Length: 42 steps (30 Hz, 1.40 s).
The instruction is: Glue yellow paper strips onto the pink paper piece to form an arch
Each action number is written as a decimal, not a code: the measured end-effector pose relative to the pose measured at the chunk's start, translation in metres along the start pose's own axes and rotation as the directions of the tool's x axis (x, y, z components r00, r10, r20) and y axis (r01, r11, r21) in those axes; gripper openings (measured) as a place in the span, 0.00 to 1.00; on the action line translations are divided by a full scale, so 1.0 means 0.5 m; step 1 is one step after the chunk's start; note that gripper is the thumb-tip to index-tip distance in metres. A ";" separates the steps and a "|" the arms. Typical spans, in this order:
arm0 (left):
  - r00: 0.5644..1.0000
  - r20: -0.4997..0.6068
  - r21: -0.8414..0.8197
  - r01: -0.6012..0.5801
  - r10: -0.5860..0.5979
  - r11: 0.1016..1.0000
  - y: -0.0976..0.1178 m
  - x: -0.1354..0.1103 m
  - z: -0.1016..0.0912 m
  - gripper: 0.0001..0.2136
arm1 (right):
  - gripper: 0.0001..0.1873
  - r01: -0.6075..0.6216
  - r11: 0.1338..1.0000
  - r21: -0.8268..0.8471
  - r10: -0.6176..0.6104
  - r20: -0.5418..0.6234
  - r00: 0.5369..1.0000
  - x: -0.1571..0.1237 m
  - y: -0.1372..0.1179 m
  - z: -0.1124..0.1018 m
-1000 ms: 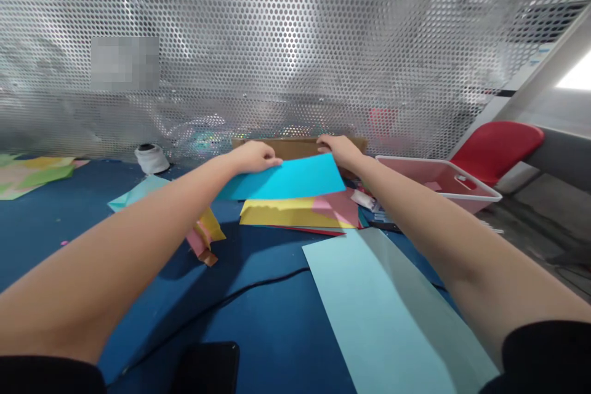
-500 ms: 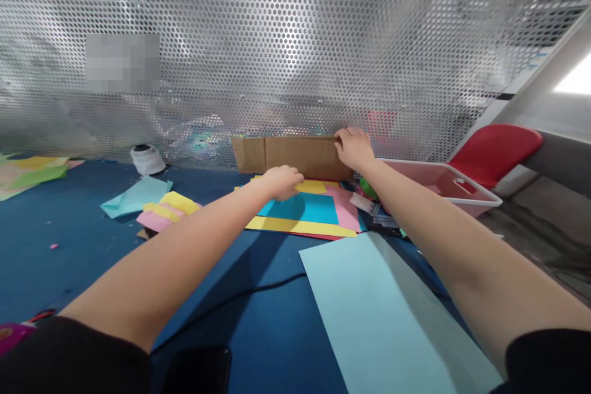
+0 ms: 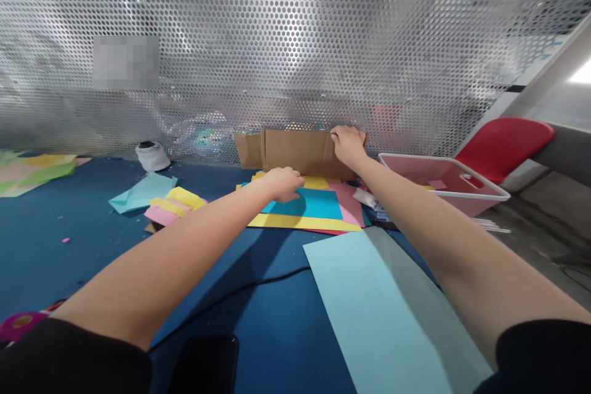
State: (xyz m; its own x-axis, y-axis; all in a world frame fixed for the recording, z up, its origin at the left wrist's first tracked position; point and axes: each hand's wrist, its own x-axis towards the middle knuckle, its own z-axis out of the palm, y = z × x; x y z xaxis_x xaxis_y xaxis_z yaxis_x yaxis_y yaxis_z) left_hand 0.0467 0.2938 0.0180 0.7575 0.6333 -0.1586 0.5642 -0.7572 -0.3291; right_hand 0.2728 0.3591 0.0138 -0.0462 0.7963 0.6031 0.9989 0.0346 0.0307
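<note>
My left hand (image 3: 282, 183) rests with curled fingers on a bright blue sheet (image 3: 310, 204) that lies on top of a stack of yellow (image 3: 300, 221) and pink paper (image 3: 351, 204) on the blue table (image 3: 69, 246). My right hand (image 3: 347, 143) grips the top right edge of a brown cardboard piece (image 3: 290, 151) that stands against the perforated metal screen (image 3: 286, 49) behind the stack.
A large pale blue sheet (image 3: 383, 308) lies near me on the right. Folded yellow and pink papers (image 3: 173, 206) and a light blue sheet (image 3: 141, 192) lie left. A pink bin (image 3: 446, 181), a red chair (image 3: 503, 141), a black cable (image 3: 231, 295) and a dark phone (image 3: 205, 363) are around.
The bright blue sheet, held up in both hands a second ago, now lies flat on the stack. My left hand stays on it; my right hand moved back onto the cardboard.
</note>
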 end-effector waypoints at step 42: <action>0.984 0.049 -0.724 0.152 -0.170 0.673 0.275 -0.191 0.011 0.15 | 0.25 -0.231 0.973 -0.030 0.181 0.719 0.671 -0.540 0.078 -0.356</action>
State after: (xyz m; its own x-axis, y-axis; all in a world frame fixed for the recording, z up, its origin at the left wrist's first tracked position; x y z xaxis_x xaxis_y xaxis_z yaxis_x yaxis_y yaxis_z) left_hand 0.0499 0.1301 -0.0174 0.6336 0.7597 -0.1462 0.7328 -0.5287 0.4285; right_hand 0.3237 0.0378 -0.0062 0.1528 0.9747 -0.1631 0.9821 -0.1682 -0.0851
